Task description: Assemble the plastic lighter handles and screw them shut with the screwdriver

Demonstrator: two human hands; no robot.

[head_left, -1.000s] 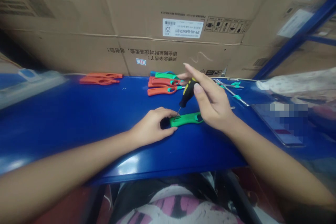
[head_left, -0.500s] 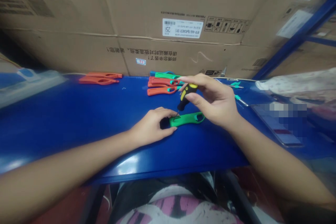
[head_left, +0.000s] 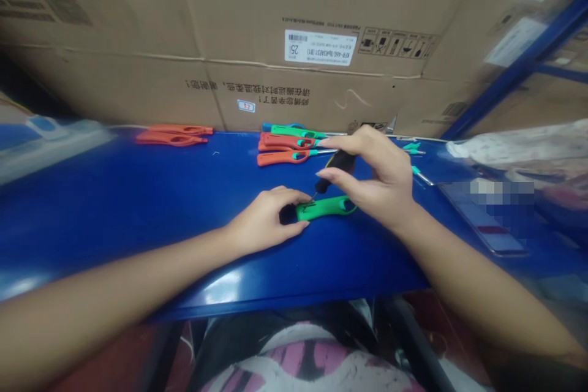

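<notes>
A green lighter casing (head_left: 324,208) lies flat on the blue table (head_left: 151,214). My left hand (head_left: 269,220) grips its left end between thumb and fingers. In my right hand (head_left: 379,180) is a black and yellow screwdriver (head_left: 340,166), tilted, its thin shaft pointing down at the slot near the casing's left end. Whether the tip touches a screw is too small to tell. Behind the hands lie several assembled lighters, among them an orange lighter (head_left: 282,158) with a metal tube and a green lighter (head_left: 294,131).
Orange casings (head_left: 174,135) lie at the back left. To the right are metal tubes with teal parts (head_left: 421,175), a phone (head_left: 487,220) and a patterned cloth (head_left: 505,144). A large cardboard box (head_left: 151,86) stands along the table's back edge. At far left sits a clear plastic container (head_left: 68,141).
My right hand has turned the screwdriver and shifted its handle slightly to the right. My left hand keeps its hold on the green casing.
</notes>
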